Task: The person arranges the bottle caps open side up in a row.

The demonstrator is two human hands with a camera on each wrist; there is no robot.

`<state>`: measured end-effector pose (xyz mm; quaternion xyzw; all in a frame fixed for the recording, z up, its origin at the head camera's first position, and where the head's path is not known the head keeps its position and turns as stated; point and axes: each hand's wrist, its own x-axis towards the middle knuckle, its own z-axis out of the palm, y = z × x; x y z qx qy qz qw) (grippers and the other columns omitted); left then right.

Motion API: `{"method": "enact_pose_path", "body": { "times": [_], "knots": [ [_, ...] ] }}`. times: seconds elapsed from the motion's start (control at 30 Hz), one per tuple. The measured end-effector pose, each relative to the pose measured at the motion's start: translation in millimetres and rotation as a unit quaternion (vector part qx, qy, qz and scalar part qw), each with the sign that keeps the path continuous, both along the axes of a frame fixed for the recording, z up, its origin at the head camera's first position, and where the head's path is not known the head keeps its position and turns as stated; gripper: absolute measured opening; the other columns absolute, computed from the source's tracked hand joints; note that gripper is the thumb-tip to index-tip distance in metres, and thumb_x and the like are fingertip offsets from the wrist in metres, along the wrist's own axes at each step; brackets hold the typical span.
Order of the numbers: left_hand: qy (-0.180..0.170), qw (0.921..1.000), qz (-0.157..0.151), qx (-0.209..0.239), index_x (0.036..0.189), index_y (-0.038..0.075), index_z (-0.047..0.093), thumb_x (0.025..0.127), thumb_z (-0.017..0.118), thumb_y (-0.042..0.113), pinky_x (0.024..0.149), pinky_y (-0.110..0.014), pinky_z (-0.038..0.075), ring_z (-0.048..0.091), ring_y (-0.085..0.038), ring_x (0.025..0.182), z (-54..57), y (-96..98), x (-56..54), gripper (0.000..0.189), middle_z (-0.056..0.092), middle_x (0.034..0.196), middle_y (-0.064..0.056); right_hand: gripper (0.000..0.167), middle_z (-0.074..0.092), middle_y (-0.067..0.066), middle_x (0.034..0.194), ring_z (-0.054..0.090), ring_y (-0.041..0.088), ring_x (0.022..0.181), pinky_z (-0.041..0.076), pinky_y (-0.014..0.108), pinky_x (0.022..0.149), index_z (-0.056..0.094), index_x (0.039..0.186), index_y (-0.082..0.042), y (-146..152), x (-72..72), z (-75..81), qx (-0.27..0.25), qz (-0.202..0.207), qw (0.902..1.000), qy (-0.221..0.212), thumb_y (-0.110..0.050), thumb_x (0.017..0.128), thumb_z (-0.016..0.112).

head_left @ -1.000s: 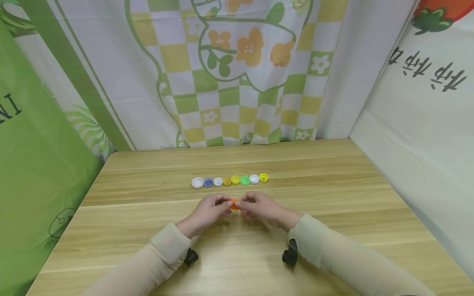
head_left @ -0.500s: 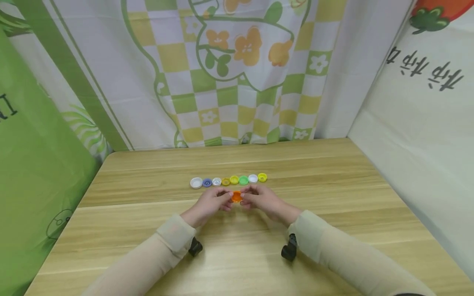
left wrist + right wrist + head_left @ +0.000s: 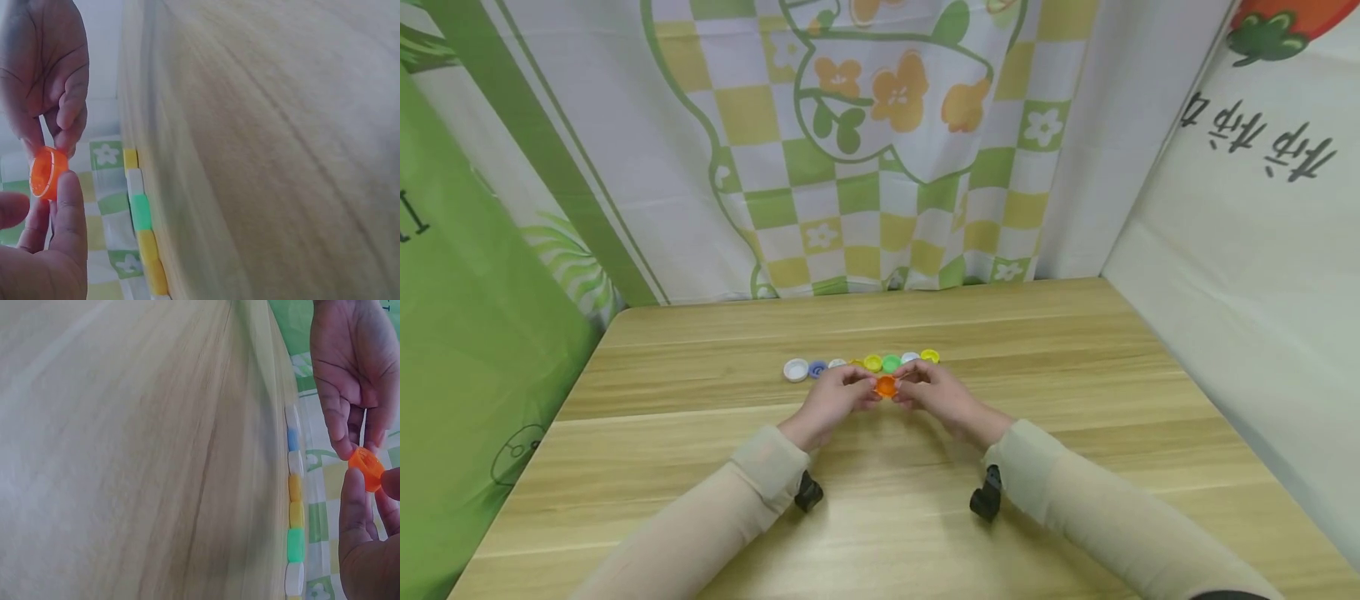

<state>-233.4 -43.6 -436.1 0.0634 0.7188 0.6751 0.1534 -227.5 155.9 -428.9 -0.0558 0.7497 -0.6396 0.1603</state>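
Observation:
An orange bottle cap (image 3: 887, 386) is held up between both hands, just in front of a row of caps. My left hand (image 3: 831, 404) holds its left edge with the fingertips. On the opposite edge, my right hand (image 3: 946, 398) grips it. The left wrist view shows the hollow side of the orange cap (image 3: 44, 174). In the right wrist view the orange cap (image 3: 367, 469) is tilted, apart from the table. Behind the hands lie a large white cap (image 3: 796, 370), a blue cap (image 3: 817, 368), a green cap (image 3: 891, 363) and a yellow cap (image 3: 929, 356); fingers partly cover some others.
The caps stand side by side on a wooden table (image 3: 700, 467). A checkered curtain (image 3: 865, 208) hangs behind its far edge. Green cloth (image 3: 475, 333) is on the left, and a white cloth (image 3: 1247, 275) on the right. Black wrist cameras sit under both sleeves.
Both hands have moved forward with the orange cap, closer to the row, and now partly hide it. The cap has turned so that more of its hollow side faces the head camera.

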Motion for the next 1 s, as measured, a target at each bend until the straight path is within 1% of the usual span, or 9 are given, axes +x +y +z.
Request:
{"method": "enact_pose_path", "body": {
  "times": [0.1, 0.3, 0.37, 0.47, 0.53, 0.7, 0.77, 0.9, 1.0],
  "knots": [
    [-0.006, 1.0000, -0.001, -0.001, 0.119, -0.012, 0.064, 0.108, 0.052, 0.008, 0.094, -0.042, 0.059, 0.069, -0.026, 0.098, 1.8, 3.7, -2.0, 0.026, 0.066, 0.117, -0.021, 0.025, 0.063, 0.021, 0.118, 0.067, 0.028, 0.102, 0.057, 0.048, 0.096, 0.058, 0.125, 0.012, 2, -3.1, -1.1, 0.008, -0.011, 0.9998, 0.012, -0.001, 0.103, 0.054],
    [-0.026, 0.9996, -0.008, 0.004, 0.129, -0.014, 0.060, 0.110, 0.046, 0.015, 0.101, -0.045, 0.055, 0.065, -0.035, 0.114, 5.8, 14.1, -6.0, 0.037, 0.064, 0.128, -0.025, 0.024, 0.065, 0.021, 0.117, 0.067, 0.021, 0.097, 0.058, 0.042, 0.093, 0.058, 0.124, 0.014, 10, -11.1, -3.0, 0.016, -0.033, 0.9991, 0.019, 0.001, 0.105, 0.052],
    [-0.028, 0.9995, -0.014, 0.006, 0.131, -0.015, 0.058, 0.111, 0.045, 0.015, 0.103, -0.046, 0.053, 0.063, -0.037, 0.118, 7.0, 18.1, -7.8, 0.038, 0.062, 0.132, -0.026, 0.024, 0.065, 0.021, 0.117, 0.067, 0.022, 0.098, 0.059, 0.039, 0.091, 0.058, 0.123, 0.014, 14, -14.3, -3.3, 0.017, -0.033, 0.9990, 0.023, 0.000, 0.104, 0.052],
    [-0.031, 0.9992, -0.021, 0.014, 0.132, -0.016, 0.055, 0.110, 0.045, 0.016, 0.106, -0.047, 0.050, 0.060, -0.039, 0.124, 8.4, 24.5, -11.2, 0.039, 0.058, 0.136, -0.028, 0.023, 0.064, 0.020, 0.115, 0.066, 0.028, 0.101, 0.059, 0.039, 0.089, 0.058, 0.123, 0.013, 19, -18.5, -3.4, 0.018, -0.035, 0.9988, 0.028, 0.000, 0.104, 0.053],
    [-0.030, 0.9991, -0.023, 0.020, 0.133, -0.017, 0.053, 0.110, 0.045, 0.016, 0.108, -0.048, 0.049, 0.057, -0.041, 0.127, 9.4, 28.7, -13.1, 0.041, 0.055, 0.138, -0.030, 0.023, 0.064, 0.020, 0.114, 0.066, 0.028, 0.100, 0.059, 0.038, 0.088, 0.058, 0.123, 0.013, 22, -20.8, -3.0, 0.023, -0.038, 0.9985, 0.031, 0.000, 0.104, 0.053],
    [-0.034, 0.9989, -0.027, 0.019, 0.139, -0.015, 0.050, 0.111, 0.044, 0.016, 0.112, -0.049, 0.045, 0.054, -0.041, 0.131, 11.5, 38.3, -17.9, 0.043, 0.051, 0.145, -0.030, 0.024, 0.065, 0.019, 0.112, 0.066, 0.023, 0.095, 0.060, 0.039, 0.089, 0.057, 0.123, 0.014, 27, -25.3, -1.5, 0.026, -0.050, 0.9978, 0.034, 0.001, 0.104, 0.053],
    [-0.037, 0.9988, -0.030, 0.013, 0.141, -0.014, 0.049, 0.111, 0.043, 0.017, 0.113, -0.050, 0.044, 0.053, -0.041, 0.133, 11.3, 41.5, -20.4, 0.044, 0.050, 0.146, -0.029, 0.025, 0.065, 0.020, 0.113, 0.066, 0.025, 0.097, 0.059, 0.042, 0.092, 0.057, 0.124, 0.015, 30, -26.4, -0.6, 0.024, -0.053, 0.9978, 0.031, 0.002, 0.104, 0.052],
    [-0.037, 0.9987, -0.035, 0.005, 0.142, -0.014, 0.049, 0.111, 0.043, 0.018, 0.114, -0.050, 0.042, 0.052, -0.040, 0.134, 12.4, 48.7, -25.0, 0.045, 0.050, 0.148, -0.028, 0.025, 0.064, 0.021, 0.115, 0.065, 0.035, 0.106, 0.058, 0.044, 0.095, 0.056, 0.126, 0.014, 35, -29.2, 0.9, 0.025, -0.056, 0.9978, 0.024, 0.001, 0.104, 0.051],
    [-0.037, 0.9987, -0.032, 0.012, 0.141, -0.014, 0.050, 0.111, 0.042, 0.018, 0.114, -0.050, 0.042, 0.051, -0.040, 0.134, 15.4, 55.2, -28.8, 0.044, 0.050, 0.147, -0.027, 0.026, 0.063, 0.021, 0.116, 0.064, 0.035, 0.107, 0.058, 0.042, 0.095, 0.055, 0.127, 0.014, 40, -34.3, 1.3, 0.023, -0.062, 0.9976, 0.020, 0.001, 0.105, 0.051]
  ]
}}
